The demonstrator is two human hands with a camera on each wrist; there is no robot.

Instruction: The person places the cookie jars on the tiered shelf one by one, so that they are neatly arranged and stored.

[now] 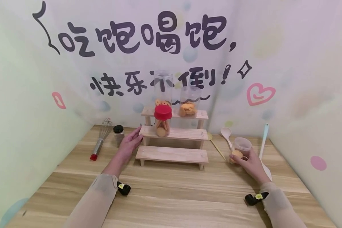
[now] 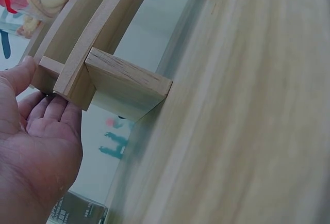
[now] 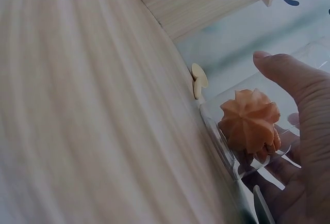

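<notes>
In the head view, a three-step wooden display stand (image 1: pixel 174 154) bears several clear jars. My left hand (image 1: pixel 130 142) holds the left end of its middle step, the thumb above and fingers below in the left wrist view. At the right, my right hand (image 1: pixel 250 163) grips a clear plastic jar (image 1: pixel 243 143) without a lid. Inside that jar lie cookies, one a ridged orange-brown swirl (image 3: pixel 250 121); its base is at or just above the tabletop. A red-lidded cookie jar (image 1: pixel 163 112) stands on the middle step. On the top step are a tall jar (image 1: pixel 163 84) and a shorter cookie jar (image 1: pixel 189 101).
Left of the stand lie a whisk (image 1: pixel 101 139) and a black-lidded jar (image 1: pixel 118 134). Between stand and right hand are a yellow spoon (image 1: pixel 216 147) and a pale ladle (image 1: pixel 226 134). A blue-handled spatula (image 1: pixel 263 141) lies partly behind the right hand. A printed cloth (image 1: pixel 159 60) hangs behind.
</notes>
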